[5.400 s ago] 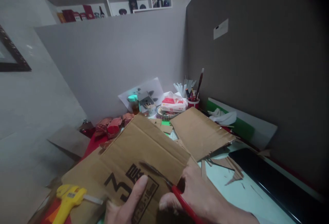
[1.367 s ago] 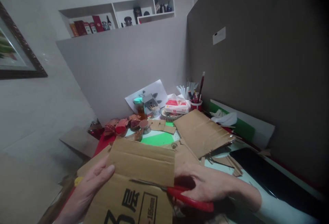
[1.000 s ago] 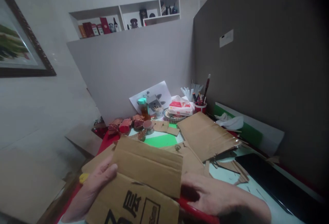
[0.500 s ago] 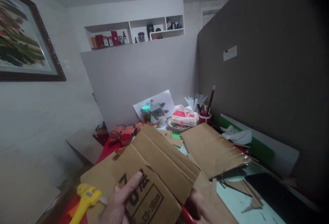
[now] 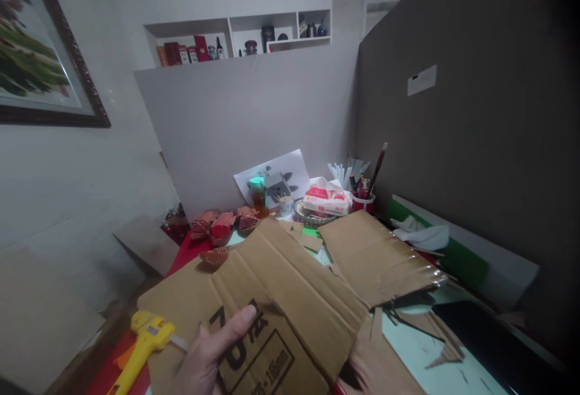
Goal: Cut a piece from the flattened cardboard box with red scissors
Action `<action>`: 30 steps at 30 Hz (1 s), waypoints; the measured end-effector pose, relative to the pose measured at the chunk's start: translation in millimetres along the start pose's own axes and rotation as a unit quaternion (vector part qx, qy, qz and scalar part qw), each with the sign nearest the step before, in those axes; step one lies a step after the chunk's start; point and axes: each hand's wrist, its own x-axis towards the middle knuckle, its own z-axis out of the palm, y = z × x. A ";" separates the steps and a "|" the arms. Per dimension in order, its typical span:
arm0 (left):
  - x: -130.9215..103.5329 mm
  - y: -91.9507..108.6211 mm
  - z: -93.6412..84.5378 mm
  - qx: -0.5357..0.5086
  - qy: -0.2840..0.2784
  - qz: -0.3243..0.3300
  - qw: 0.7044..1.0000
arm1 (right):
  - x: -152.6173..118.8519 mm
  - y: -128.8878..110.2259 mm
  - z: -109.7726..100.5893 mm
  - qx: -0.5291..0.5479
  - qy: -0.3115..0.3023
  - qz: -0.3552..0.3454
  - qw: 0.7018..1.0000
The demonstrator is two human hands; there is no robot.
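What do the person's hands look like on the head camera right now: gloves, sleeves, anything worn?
Only the left hand shows clearly: bare, no glove, ring or watch visible, thumb with a short plain nail. Its wrist is cut off by the frame edge, so no sleeve shows. The right hand is hidden behind the printed cardboard sheet; nothing can be told of it.

the table (image 5: 421, 359) has a pale top. a flat cardboard sheet (image 5: 378, 256) lies near its middle; thin cardboard strips (image 5: 435, 337) lie just right of the sheet's near edge. beyond the sheet's far edge sit a tissue pack (image 5: 327, 200), a red pen cup (image 5: 362, 200) and a green-capped jar (image 5: 258, 192). well left of the sheet rests a yellow glue gun (image 5: 142, 346).
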 end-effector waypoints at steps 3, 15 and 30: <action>-1.7 2.1 -0.2 -0.022 0.000 -0.018 1.000 | 1.7 -2.7 0.1 -0.005 -0.003 -0.003 1.000; -4.7 0.2 3.5 0.029 0.015 0.004 0.999 | -1.6 8.7 2.3 -0.016 -0.024 -0.002 1.000; -15.3 -1.6 25.8 0.125 0.101 0.086 0.983 | -3.0 -33.2 -20.0 0.096 -0.055 0.076 0.991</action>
